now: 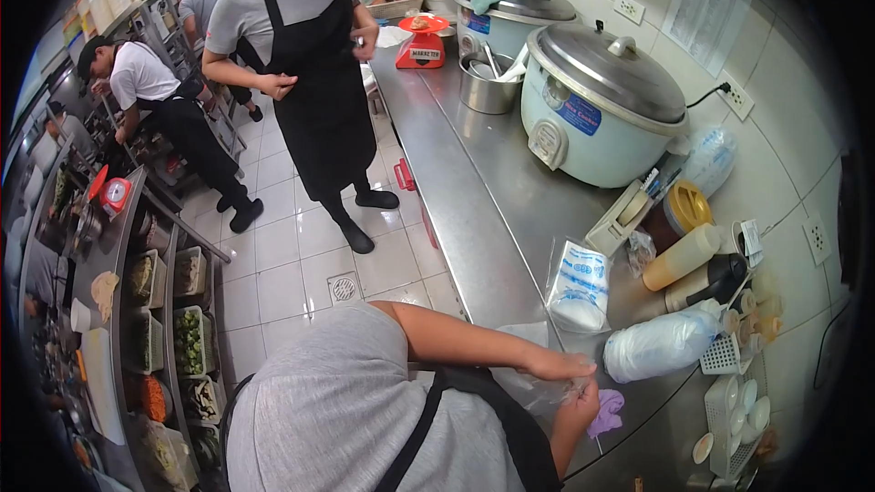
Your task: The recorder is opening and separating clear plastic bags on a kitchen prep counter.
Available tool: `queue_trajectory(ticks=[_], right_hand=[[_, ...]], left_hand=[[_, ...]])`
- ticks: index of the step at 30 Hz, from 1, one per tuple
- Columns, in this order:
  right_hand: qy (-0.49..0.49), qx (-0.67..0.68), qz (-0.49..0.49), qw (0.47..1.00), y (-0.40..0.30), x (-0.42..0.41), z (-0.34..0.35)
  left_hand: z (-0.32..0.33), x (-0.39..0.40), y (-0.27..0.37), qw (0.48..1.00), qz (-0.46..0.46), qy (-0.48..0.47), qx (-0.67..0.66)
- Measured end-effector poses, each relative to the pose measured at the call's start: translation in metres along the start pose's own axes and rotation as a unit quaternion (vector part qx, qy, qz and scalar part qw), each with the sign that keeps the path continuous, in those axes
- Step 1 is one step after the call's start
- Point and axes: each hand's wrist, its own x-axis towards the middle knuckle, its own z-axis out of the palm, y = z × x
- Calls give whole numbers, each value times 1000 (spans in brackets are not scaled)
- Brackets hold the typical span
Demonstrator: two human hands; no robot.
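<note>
Over the near edge of the steel counter, my left hand (564, 363) and my right hand (580, 404) meet with their fingers pinching a thin clear plastic bag (530, 389), which hangs below my left forearm. A crumpled purple item (607, 412), perhaps cloth, lies just beyond my right hand. Past my fingertips rests a plastic-wrapped white bundle (660, 343) on its side. A printed plastic pack with white contents (580, 287) lies farther up the counter.
On the steel counter (472, 191) stand a large rice cooker (588, 109), a steel pot (487, 92), a red scale (420, 51), squeeze bottles (683, 256) and white baskets (728, 417). A co-worker in a black apron (314, 82) stands on the tiled floor; others work behind.
</note>
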Motion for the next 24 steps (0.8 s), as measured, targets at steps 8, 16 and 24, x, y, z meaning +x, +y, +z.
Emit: queue_trajectory(ticks=[8, 16, 24], right_hand=[[58, 114, 60, 990, 44, 7, 0], [5, 76, 43, 996, 39, 27, 17], [-25, 62, 0, 998, 35, 44, 28]], left_hand=[[-37, 7, 42, 803, -25, 261, 535], [-60, 26, 12, 746, -37, 306, 591], [-94, 22, 2, 770, -153, 273, 556]])
